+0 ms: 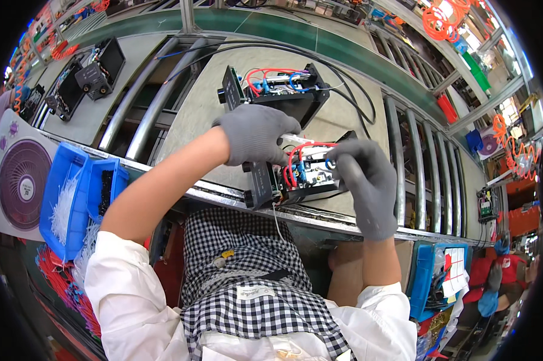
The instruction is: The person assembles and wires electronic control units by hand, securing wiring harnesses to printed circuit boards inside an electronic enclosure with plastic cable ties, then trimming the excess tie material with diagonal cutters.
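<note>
Head: second device beyond hands

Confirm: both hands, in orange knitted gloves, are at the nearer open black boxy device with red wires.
Wrong colour: the head view shows the left hand and right hand in grey knitted gloves, at the nearer open black boxy device with red wires.

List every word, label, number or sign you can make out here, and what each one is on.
No text is clear enough to quote.
White patch on the checkered apron: dark lettering, too small to read.
Round hub of the purple-and-white fan: marks too small.
Dark end panel of the nearer device: faint pale marks, unreadable.
White sheet by the blue bin at right: red lines, any writing too small.
</note>
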Demonstrator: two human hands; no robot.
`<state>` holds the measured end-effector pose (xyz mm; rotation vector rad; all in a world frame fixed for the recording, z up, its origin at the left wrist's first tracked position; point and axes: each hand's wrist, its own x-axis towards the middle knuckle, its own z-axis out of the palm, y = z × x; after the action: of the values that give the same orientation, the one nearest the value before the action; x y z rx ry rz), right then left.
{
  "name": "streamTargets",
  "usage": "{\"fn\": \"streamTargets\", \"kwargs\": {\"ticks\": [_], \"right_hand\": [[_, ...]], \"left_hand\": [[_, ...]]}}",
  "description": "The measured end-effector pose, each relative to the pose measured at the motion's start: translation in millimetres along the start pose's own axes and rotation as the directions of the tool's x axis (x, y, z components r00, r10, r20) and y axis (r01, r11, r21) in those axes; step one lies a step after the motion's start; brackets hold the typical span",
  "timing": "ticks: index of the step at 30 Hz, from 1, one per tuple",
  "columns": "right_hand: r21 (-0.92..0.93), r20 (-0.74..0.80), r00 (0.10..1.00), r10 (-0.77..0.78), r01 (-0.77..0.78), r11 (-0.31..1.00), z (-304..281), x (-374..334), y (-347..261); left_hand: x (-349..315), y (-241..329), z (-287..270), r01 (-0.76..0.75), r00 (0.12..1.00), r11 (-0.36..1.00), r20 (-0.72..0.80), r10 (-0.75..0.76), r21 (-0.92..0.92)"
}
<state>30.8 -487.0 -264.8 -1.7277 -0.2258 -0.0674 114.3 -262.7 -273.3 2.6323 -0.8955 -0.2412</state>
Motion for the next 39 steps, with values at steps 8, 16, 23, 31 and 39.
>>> {"fn": "streamTargets", "kwargs": {"ticks": [8,16,23,31,39], "right_hand": [[-0.682,0.406,0.827,-0.390,0.558,0.473,-9,73,28],[-0.241,0.139,0.986,-0.092,0.124,0.963,-31,105,13],[-0.459,0.337,0.941,-0.009,0.173,0.872,-27,113,22],[-0.545,0.418,0.902,0.106,0.156,0.824,-5,102,18],[-0.632,0.395,0.834,-0.385,0.551,0.545,14,59,-2]], "left_hand": [[27,-14,-6,0.044,0.977,0.942,0.211,0.029,-0.332],[25,-25,-2,0.155,0.975,0.841,0.220,-0.044,-0.518],[19,-18,13,-0.043,0.987,0.967,-0.163,0.002,-0.252],[42,-17,-17,0.109,0.910,0.944,0.414,0.031,-0.311],[55,-56,7,0.271,0.828,0.711,0.534,0.172,-0.649]]}}
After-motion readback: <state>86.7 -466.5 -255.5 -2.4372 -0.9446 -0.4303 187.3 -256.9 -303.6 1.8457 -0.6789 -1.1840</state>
